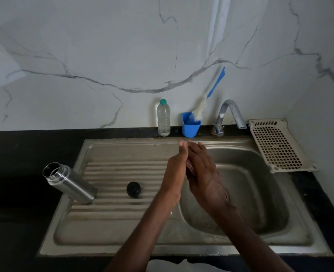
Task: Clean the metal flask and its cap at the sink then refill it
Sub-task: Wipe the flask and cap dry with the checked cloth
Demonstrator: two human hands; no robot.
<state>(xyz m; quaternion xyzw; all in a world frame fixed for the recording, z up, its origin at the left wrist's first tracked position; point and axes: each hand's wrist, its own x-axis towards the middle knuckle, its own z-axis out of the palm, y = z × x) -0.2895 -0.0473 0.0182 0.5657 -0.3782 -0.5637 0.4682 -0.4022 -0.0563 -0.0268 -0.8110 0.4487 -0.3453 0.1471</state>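
Note:
The metal flask [69, 182] has no cap on and lies tilted at the left edge of the sink's ribbed draining board [113, 205], mouth up and to the left. Its black cap [133, 189] sits on the ribs to the right of it. My left hand [175, 169] and my right hand [203, 171] are pressed palm to palm over the boundary between the draining board and the basin [256, 193], fingers straight. A small pinkish thing [190, 167] shows between the palms; I cannot tell what it is. Neither hand touches the flask or cap.
A clear plastic bottle [163, 118] with a teal cap stands behind the sink. Beside it is a blue cup [190, 126] with a blue-handled bottle brush [214, 88] leaning in it. The tap [231, 112] is at the back right, and a beige perforated rack [278, 146] leans at the right.

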